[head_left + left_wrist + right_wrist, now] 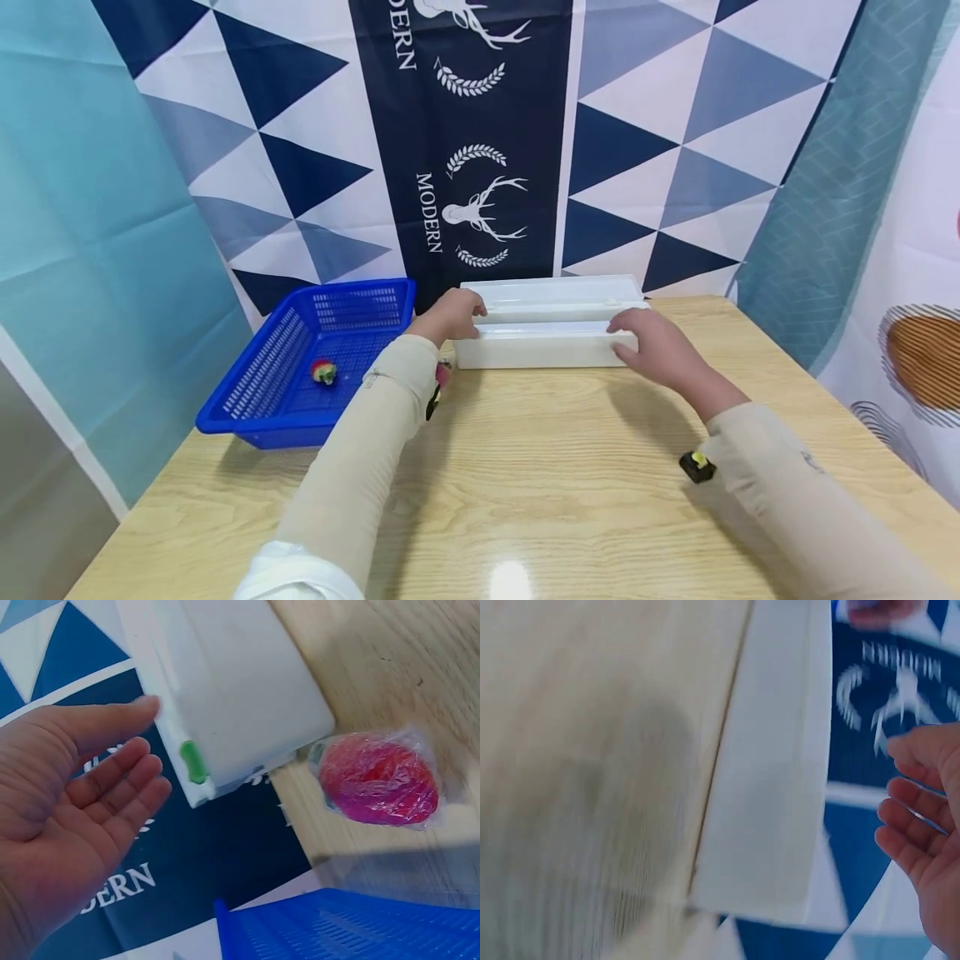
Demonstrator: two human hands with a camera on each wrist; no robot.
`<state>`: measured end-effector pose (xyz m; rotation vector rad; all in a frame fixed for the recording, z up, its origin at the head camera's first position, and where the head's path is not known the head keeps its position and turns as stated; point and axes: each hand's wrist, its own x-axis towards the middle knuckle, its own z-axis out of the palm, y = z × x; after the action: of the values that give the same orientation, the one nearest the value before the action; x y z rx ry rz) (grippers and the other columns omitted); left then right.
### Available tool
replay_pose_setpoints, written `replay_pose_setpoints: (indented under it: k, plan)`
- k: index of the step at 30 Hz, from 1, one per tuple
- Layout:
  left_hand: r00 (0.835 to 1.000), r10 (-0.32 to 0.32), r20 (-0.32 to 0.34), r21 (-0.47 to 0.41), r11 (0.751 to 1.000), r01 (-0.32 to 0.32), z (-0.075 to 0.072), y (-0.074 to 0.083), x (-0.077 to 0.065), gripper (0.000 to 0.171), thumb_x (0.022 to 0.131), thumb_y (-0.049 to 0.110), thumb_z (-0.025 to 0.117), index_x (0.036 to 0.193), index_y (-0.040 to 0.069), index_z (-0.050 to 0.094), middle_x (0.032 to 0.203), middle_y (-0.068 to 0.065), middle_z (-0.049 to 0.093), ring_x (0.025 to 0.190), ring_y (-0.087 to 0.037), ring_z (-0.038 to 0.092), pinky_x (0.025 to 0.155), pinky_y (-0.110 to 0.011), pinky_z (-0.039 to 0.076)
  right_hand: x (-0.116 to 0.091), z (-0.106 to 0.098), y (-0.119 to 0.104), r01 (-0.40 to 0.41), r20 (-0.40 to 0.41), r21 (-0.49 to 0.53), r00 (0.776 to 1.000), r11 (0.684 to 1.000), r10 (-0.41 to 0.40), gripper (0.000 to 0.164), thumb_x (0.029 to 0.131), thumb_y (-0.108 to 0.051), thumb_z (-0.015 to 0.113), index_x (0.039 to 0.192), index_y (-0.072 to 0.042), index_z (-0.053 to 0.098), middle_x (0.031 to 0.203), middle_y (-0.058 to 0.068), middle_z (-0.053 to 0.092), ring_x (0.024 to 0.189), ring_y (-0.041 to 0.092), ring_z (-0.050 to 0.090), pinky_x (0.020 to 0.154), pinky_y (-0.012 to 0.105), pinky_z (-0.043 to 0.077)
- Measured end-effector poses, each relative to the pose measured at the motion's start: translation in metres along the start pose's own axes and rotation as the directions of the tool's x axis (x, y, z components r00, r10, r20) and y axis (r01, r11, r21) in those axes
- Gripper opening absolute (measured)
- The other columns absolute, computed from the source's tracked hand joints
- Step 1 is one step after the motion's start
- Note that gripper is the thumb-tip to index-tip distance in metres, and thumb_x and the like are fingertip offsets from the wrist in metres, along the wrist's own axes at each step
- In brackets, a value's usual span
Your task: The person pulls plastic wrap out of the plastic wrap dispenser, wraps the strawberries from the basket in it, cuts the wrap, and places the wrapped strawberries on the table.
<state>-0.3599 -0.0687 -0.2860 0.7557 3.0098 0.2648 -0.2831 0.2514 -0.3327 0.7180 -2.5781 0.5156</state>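
Note:
A long white box [543, 350] stands at the back of the table, its lid [551, 290] raised behind it. My left hand [455, 315] is at the box's left end, thumb and fingers spread apart with nothing between them. In the left wrist view, that hand [94, 780] is beside the box's edge, which carries a green clip [193, 761]. My right hand [656, 343] is at the opposite end, its fingers loosely bent around air near the rim. The right wrist view shows this hand [926, 825] beside the white box [761, 772].
A blue basket [262, 437] stands at the left, with a small red and green item [323, 372] inside. A red, round thing in clear plastic wrap [379, 780] lies on the wooden table [540, 475] beside the box's left end. A patterned cloth [480, 125] hangs behind.

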Motion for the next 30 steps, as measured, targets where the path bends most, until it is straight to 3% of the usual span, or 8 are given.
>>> replay_pose_setpoints:
  k: [4,7,12,16,20,23,26,30]
  plan:
    - [0.999,-0.013,-0.033,-0.003,1.0,0.012,0.002,-0.003,0.005,0.023,0.092,0.008,0.064,0.113,0.004,0.071,0.113,-0.008,0.069,0.107,-0.023,0.06,0.096,-0.031,0.046,0.018,0.003,0.023,-0.18,0.04,0.067,0.983,0.981,0.178,0.026,0.093,-0.002,0.057,0.116,0.009,0.063,0.117,0.029,0.06,0.11,0.046,0.055,0.095,0.058,0.042]
    - [0.999,-0.027,-0.037,-0.012,1.0,0.027,0.005,-0.005,0.009,0.021,0.092,0.007,0.061,0.109,0.005,0.073,0.112,-0.007,0.07,0.108,-0.022,0.061,0.096,-0.031,0.046,0.031,0.005,0.035,-0.252,0.11,0.066,0.964,0.966,0.244,0.031,0.094,-0.002,0.05,0.121,0.01,0.061,0.123,0.032,0.057,0.115,0.048,0.051,0.098,0.059,0.039]
    - [0.998,-0.06,0.018,-0.03,0.998,0.06,0.009,-0.008,0.014,0.02,0.089,0.013,0.068,0.106,0.005,0.075,0.109,-0.006,0.07,0.1,-0.021,0.061,0.092,-0.032,0.048,0.046,0.005,0.046,-0.236,0.226,0.029,0.948,0.971,0.223,0.035,0.09,0.001,0.047,0.12,0.009,0.062,0.121,0.031,0.059,0.116,0.047,0.051,0.097,0.058,0.04]
    - [0.997,-0.06,0.05,-0.037,0.997,0.061,0.011,-0.008,0.018,0.017,0.089,0.014,0.068,0.102,0.006,0.075,0.104,-0.005,0.071,0.092,-0.019,0.06,0.086,-0.032,0.05,0.05,0.008,0.054,-0.189,0.256,0.002,0.949,0.982,0.182,0.028,0.088,0.001,0.053,0.111,0.007,0.068,0.111,0.025,0.066,0.106,0.042,0.059,0.09,0.054,0.046]
    - [0.999,-0.015,0.047,-0.017,1.0,0.016,0.014,-0.006,0.022,0.011,0.088,0.009,0.065,0.09,0.005,0.075,0.086,-0.002,0.068,0.079,-0.018,0.055,0.075,-0.028,0.048,0.051,0.012,0.056,-0.193,0.243,-0.007,0.951,0.981,0.189,0.016,0.089,-0.002,0.06,0.098,0.004,0.072,0.094,0.017,0.07,0.087,0.032,0.063,0.08,0.048,0.05]
    - [1.0,-0.004,0.021,0.009,1.0,0.004,0.017,-0.006,0.026,0.015,0.09,0.004,0.059,0.078,0.003,0.068,0.072,-0.001,0.054,0.072,-0.018,0.047,0.069,-0.027,0.042,0.051,0.015,0.055,-0.234,0.202,-0.004,0.952,0.972,0.23,0.013,0.092,-0.005,0.06,0.094,0.003,0.07,0.089,0.015,0.069,0.08,0.029,0.06,0.076,0.047,0.048]
    - [0.999,-0.017,-0.033,0.009,1.0,0.018,0.02,-0.006,0.029,0.018,0.094,0.003,0.053,0.078,0.003,0.063,0.074,-0.002,0.05,0.073,-0.018,0.046,0.072,-0.029,0.041,0.05,0.017,0.055,-0.289,0.129,-0.011,0.949,0.957,0.288,0.014,0.094,-0.006,0.058,0.097,0.004,0.068,0.093,0.018,0.067,0.084,0.032,0.06,0.078,0.049,0.047]
    - [0.994,-0.039,-0.104,-0.022,0.999,0.037,0.021,-0.007,0.032,0.019,0.097,0.007,0.05,0.089,0.001,0.066,0.085,-0.006,0.06,0.08,-0.02,0.053,0.08,-0.032,0.045,0.049,0.016,0.057,-0.349,0.062,-0.013,0.935,0.937,0.349,0.017,0.097,-0.008,0.056,0.103,0.004,0.066,0.098,0.02,0.066,0.088,0.035,0.06,0.078,0.05,0.047]
